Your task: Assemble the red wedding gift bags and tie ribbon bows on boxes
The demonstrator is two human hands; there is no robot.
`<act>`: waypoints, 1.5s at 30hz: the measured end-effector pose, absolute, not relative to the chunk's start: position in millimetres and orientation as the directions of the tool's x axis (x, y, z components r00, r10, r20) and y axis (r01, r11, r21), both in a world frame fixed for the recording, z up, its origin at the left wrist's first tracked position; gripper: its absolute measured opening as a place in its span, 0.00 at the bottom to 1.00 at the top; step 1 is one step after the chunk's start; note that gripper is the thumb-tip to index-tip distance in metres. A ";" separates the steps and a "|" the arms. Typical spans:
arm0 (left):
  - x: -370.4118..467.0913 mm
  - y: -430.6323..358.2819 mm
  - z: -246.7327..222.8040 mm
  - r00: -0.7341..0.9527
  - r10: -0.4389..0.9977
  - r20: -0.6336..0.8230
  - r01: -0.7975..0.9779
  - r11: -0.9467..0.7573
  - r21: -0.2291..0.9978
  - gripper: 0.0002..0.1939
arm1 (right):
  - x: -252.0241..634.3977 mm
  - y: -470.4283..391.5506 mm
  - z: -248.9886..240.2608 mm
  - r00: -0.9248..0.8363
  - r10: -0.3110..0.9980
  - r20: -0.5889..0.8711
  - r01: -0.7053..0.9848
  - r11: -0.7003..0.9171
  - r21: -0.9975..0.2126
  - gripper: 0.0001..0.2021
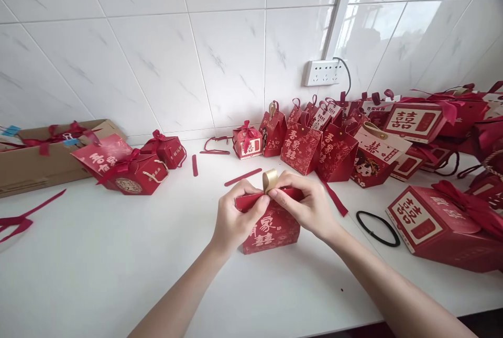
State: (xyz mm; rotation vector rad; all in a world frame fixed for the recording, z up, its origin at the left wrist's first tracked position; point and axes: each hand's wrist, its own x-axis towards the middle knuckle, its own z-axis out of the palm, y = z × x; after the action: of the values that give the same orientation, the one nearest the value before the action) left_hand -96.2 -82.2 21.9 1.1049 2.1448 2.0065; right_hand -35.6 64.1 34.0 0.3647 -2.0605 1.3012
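Observation:
A red gift box (pixel 271 230) with white and pale lettering stands upright on the white table in front of me. From its top edge rises a loop of gold ribbon (pixel 269 178). My left hand (pixel 239 215) grips the box's top left, its thumb pressed on the front near the base of the loop. My right hand (pixel 304 204) pinches the loop's base with thumb and index finger, while its other fingers are behind the top edge and partly hidden. The two thumbs nearly meet below the loop.
Finished red boxes (pixel 301 144) crowd the back right, with a larger box (pixel 444 222) nearer. A black elastic loop (pixel 378 228) and red strips (pixel 242 176) lie about. At left are more red boxes (pixel 141 173) and a cardboard box (pixel 43 170). A power strip (pixel 324 73) hangs on the tiled wall.

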 end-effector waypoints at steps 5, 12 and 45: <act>-95.7 -82.2 21.5 -0.767 0.484 0.421 0.454 -0.055 0.890 0.08 | -36.4 65.8 32.5 -0.715 0.105 0.691 -0.580 0.461 -0.671 0.03; -93.8 -82.7 26.4 -0.752 0.513 0.414 0.464 -0.034 0.885 0.09 | -30.8 64.9 40.3 -0.697 0.131 0.705 -0.604 0.423 -0.676 0.04; -98.0 -86.9 17.4 -0.480 0.098 0.872 0.866 0.209 0.454 0.06 | -26.7 43.6 19.6 -0.468 0.282 0.838 -0.559 0.640 -0.528 0.09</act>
State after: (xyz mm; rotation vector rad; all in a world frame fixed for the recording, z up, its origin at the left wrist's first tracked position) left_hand -98.0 -86.9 17.4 1.4765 2.8701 2.1831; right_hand -26.7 43.6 19.6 0.2220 -1.8077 0.9981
